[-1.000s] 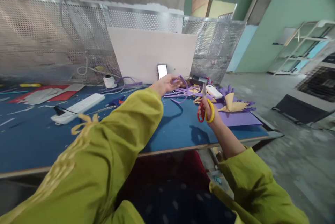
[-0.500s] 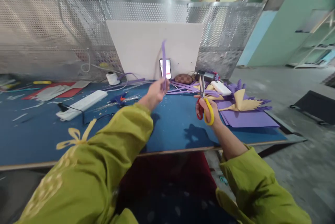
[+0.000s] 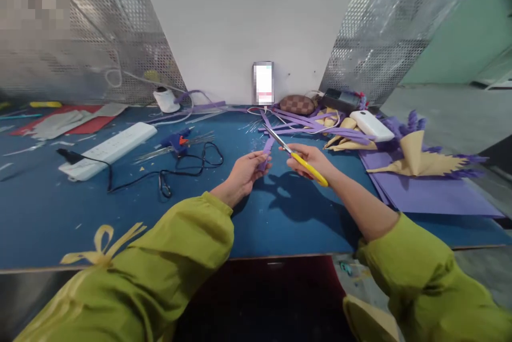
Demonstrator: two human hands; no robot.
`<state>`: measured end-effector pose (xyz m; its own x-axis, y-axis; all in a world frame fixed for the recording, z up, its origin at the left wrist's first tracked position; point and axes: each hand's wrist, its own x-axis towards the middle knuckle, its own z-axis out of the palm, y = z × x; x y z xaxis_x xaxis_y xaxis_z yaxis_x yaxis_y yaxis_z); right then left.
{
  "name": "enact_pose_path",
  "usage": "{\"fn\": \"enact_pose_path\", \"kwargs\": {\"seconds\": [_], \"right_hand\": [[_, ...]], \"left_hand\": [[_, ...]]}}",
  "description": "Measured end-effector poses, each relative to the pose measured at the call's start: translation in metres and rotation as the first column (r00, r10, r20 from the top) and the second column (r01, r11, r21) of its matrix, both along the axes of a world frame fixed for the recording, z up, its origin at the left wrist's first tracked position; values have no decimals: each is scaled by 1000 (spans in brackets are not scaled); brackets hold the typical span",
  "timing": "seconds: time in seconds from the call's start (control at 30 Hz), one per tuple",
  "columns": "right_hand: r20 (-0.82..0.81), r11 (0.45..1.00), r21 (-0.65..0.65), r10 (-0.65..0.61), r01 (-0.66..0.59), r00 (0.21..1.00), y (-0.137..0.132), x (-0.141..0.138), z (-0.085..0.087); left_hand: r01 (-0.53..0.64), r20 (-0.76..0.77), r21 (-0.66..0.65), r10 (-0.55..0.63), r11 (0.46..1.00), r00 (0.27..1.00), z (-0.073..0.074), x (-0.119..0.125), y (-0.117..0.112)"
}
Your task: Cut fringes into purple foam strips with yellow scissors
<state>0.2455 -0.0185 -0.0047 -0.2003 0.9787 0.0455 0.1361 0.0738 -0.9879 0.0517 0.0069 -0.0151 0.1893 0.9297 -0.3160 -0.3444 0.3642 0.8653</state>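
Pinched between the thumb and fingers of my left hand is a purple paper strip, which points up and away over the table. My right hand grips a pair of scissors with a yellow handle, the other handle loop hidden by the fingers. The scissor blades point up and left and lie across or just beside the strip's far end; I cannot tell if they touch it. Past the blades, more purple strips lie in a loose heap.
A phone leans on a white board. Left are a glue gun with a black cord, a power strip and a white roll. Right are purple sheets, a paper-wrapped purple flower piece and a brown checked case.
My left hand has come down with the strip, which stood upright before. My right hand has turned the scissors leftward and brought them near the strip. The view has tilted down.
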Motion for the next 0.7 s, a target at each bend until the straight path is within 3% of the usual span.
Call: {"fn": "enact_pose_path", "kwargs": {"seconds": [0.1, 0.27, 0.53, 0.7], "right_hand": [[178, 998, -5, 68, -68, 982, -2, 4, 2], [486, 989, 120, 14, -82, 874, 2, 11, 0], [620, 990, 82, 37, -112, 784, -2, 16, 3], [689, 984, 117, 15, -131, 725, -4, 10, 8]], "left_hand": [[-7, 13, -17, 7, 1000, 1000, 3, -2, -2], [-85, 30, -2, 85, 996, 996, 12, -9, 0], [-168, -50, 143, 177, 975, 983, 11, -14, 7], [-135, -106, 182, 156, 974, 982, 9, -12, 5]]}}
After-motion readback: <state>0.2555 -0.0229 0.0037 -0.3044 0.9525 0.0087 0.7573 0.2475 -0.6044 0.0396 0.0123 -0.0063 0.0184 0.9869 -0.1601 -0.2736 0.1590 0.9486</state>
